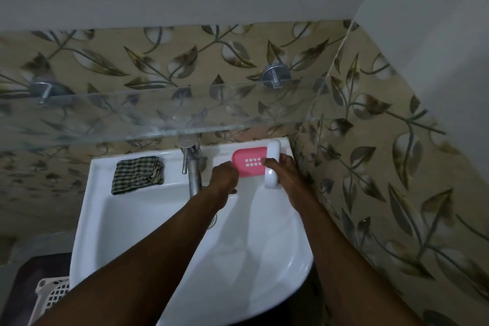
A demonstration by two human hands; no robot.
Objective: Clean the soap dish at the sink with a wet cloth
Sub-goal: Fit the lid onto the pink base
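Observation:
On the back right ledge of the white sink (169,219) lies a pink soap dish (248,153) with a grid of drain slots. My left hand (224,177) grips its left edge, fingers curled under. My right hand (281,167) is closed around a white oval part of the dish (272,151), which stands on edge against the pink piece's right side. A folded green-and-white checked cloth (137,173) lies untouched on the sink's left ledge. Whether it is wet cannot be made out.
A steel tap (192,167) stands at the sink's back centre, between the cloth and my hands. A glass shelf (158,114) on two metal brackets overhangs the sink's back. The tiled wall (383,167) runs close on the right. A white basket (51,292) sits low left.

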